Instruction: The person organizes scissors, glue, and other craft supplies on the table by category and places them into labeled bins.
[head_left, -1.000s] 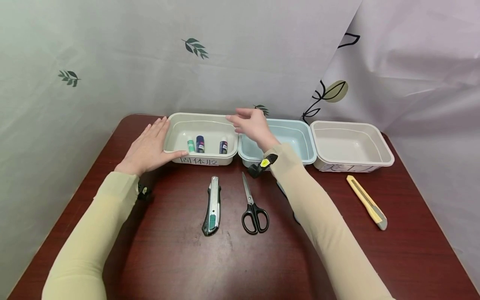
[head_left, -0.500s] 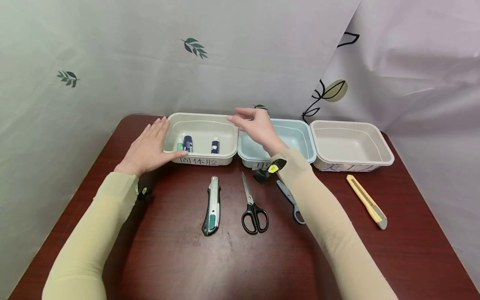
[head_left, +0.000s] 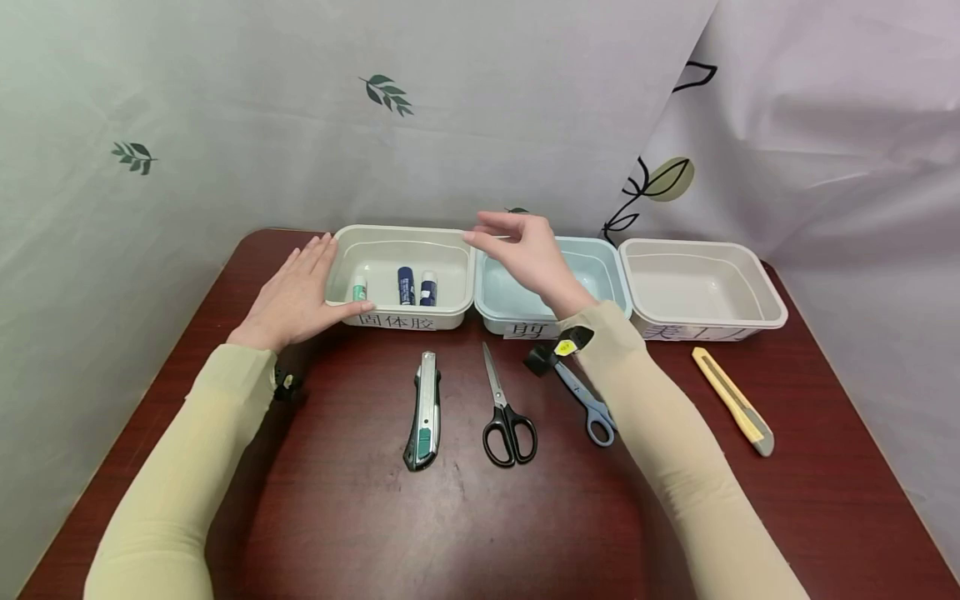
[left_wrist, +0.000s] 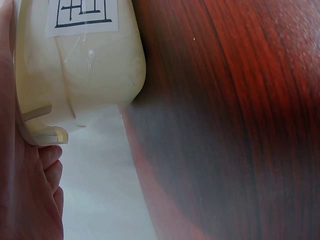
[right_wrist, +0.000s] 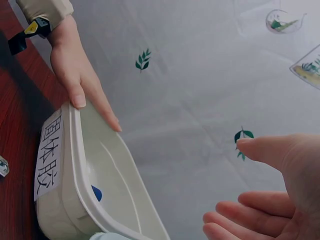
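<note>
My left hand (head_left: 294,293) rests on the left end of a cream plastic box (head_left: 393,320), fingers fairly straight along the side and thumb over the front rim. Inside that box lie a small green glue stick (head_left: 360,288) and two dark blue glue sticks, one (head_left: 406,286) beside the other (head_left: 428,288). My right hand (head_left: 528,254) hovers over the left part of a light blue box (head_left: 592,279). Nothing is between its loosely bent fingers, as the right wrist view also shows. In the left wrist view, the cream box's labelled wall (left_wrist: 100,60) is visible.
A beige box (head_left: 705,287) adjoins the blue one on the right. Across the table (head_left: 450,533) lie a silver-and-black utility knife (head_left: 425,412), black-handled scissors (head_left: 507,425), blue-grey scissors (head_left: 585,400) partly behind the right wrist strap, and a yellow utility knife (head_left: 733,400). A curtain hangs behind.
The glue sticks have shifted inside the cream box, the blue ones now closer together. My right hand has moved slightly right, uncovering the blue-grey scissors. My left hand has stayed put.
</note>
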